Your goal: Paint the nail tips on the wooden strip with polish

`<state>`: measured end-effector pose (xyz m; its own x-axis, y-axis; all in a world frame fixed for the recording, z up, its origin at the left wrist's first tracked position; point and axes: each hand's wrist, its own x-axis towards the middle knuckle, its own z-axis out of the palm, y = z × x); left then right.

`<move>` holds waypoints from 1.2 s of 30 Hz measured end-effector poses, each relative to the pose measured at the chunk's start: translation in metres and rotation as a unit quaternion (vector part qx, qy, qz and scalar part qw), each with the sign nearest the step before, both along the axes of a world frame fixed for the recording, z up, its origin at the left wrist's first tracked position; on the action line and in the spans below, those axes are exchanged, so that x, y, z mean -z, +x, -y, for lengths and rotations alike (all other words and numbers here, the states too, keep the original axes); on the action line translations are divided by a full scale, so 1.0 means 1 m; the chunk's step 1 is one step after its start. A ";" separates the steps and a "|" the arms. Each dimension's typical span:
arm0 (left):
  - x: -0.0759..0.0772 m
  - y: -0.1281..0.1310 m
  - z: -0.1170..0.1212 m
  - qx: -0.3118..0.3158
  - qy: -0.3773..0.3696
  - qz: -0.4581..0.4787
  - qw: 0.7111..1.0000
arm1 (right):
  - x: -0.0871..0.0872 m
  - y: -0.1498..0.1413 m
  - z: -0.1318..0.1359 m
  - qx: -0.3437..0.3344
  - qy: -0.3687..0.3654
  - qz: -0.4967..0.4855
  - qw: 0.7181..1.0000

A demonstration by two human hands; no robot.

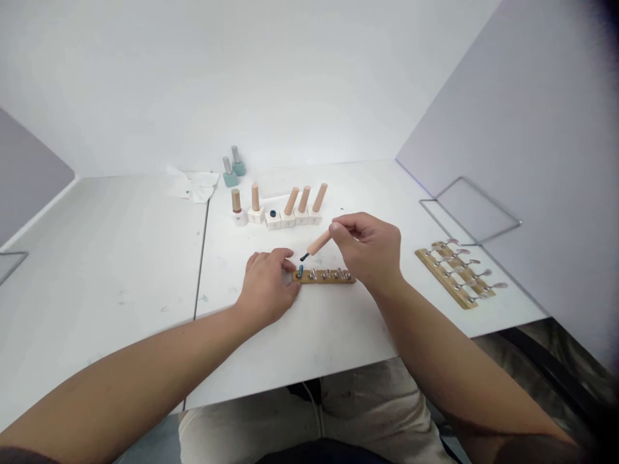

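Note:
My right hand (370, 248) pinches the peach handle of a nail polish brush (319, 242). Its dark tip hangs just above the left end of a narrow wooden nail tip stand (319, 280). On that end one nail tip (300, 270) is coloured teal; the others along the strip look clear. My left hand (268, 283) grips the strip's left end between thumb and fingers. Behind it, an uncapped white polish bottle (273, 221) with a dark neck stands in a row of capped bottles (289, 219) with peach caps.
Two teal bottles (231, 177) stand near the back wall beside a crumpled white tissue (196, 187). On the right lie more wooden strips (447, 280) bearing clear tips, near a bent metal wire frame (493, 232). A gap between tables (200, 270) runs left of my hands.

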<state>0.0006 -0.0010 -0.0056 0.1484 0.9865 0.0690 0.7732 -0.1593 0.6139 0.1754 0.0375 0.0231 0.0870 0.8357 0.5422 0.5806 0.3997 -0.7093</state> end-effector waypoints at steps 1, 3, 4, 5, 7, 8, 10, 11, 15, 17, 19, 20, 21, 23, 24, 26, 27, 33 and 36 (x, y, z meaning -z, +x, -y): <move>0.000 0.000 0.000 -0.001 0.001 0.002 1.000 | 0.000 0.000 0.001 -0.014 -0.003 -0.006 1.000; 0.001 0.000 0.001 -0.002 -0.001 0.005 1.000 | 0.000 0.000 0.001 -0.047 -0.015 0.000 0.999; 0.001 0.000 0.001 -0.002 -0.001 0.006 1.000 | 0.000 0.000 0.001 -0.059 -0.019 0.011 0.998; 0.001 0.000 0.001 -0.002 -0.001 0.008 1.000 | 0.000 0.000 0.001 -0.064 -0.022 0.026 0.997; 0.001 -0.001 0.001 -0.002 -0.001 0.008 1.000 | 0.000 0.000 0.000 -0.050 -0.019 0.053 0.997; 0.002 -0.001 0.000 -0.003 -0.001 0.008 1.000 | 0.000 0.000 -0.001 -0.036 -0.015 0.061 0.997; 0.002 -0.001 0.000 -0.001 -0.002 0.008 1.000 | 0.001 0.000 -0.003 -0.001 -0.006 0.064 0.998; 0.002 -0.001 0.000 0.001 -0.002 0.009 1.000 | 0.002 0.000 -0.004 0.017 -0.001 0.059 0.998; 0.003 -0.001 0.000 0.000 -0.008 0.018 1.000 | 0.004 0.004 -0.009 0.082 0.018 0.016 0.996; 0.003 -0.001 0.000 -0.001 -0.011 0.025 1.000 | 0.002 0.006 -0.012 0.096 0.033 0.006 0.995; 0.003 -0.001 0.000 0.007 -0.008 0.032 0.999 | -0.004 0.009 -0.017 0.094 0.048 0.017 0.994; 0.003 -0.001 0.000 0.008 -0.007 0.035 0.999 | -0.008 0.009 -0.020 0.087 0.051 0.023 0.995; 0.003 -0.001 0.000 0.009 -0.006 0.038 0.999 | -0.014 0.009 -0.024 0.082 0.057 0.022 0.995; 0.003 -0.001 -0.001 0.010 -0.006 0.039 0.999 | -0.026 0.005 -0.032 0.065 0.061 0.023 0.996; 0.002 -0.002 -0.001 0.011 -0.009 0.040 0.999 | -0.032 0.002 -0.037 0.053 0.055 0.028 0.997; 0.002 -0.002 -0.002 0.014 -0.013 0.043 0.999 | -0.042 -0.007 -0.048 0.041 0.053 0.025 0.997; 0.002 -0.002 -0.002 0.011 -0.012 0.045 0.999 | -0.046 -0.013 -0.054 0.026 0.046 0.026 0.998; 0.008 -0.002 -0.004 0.017 -0.010 0.052 0.998 | -0.052 -0.045 -0.082 -0.095 -0.045 0.021 0.994; 0.010 -0.002 -0.004 0.021 -0.001 0.052 0.998 | -0.050 -0.053 -0.087 -0.151 -0.078 0.012 0.985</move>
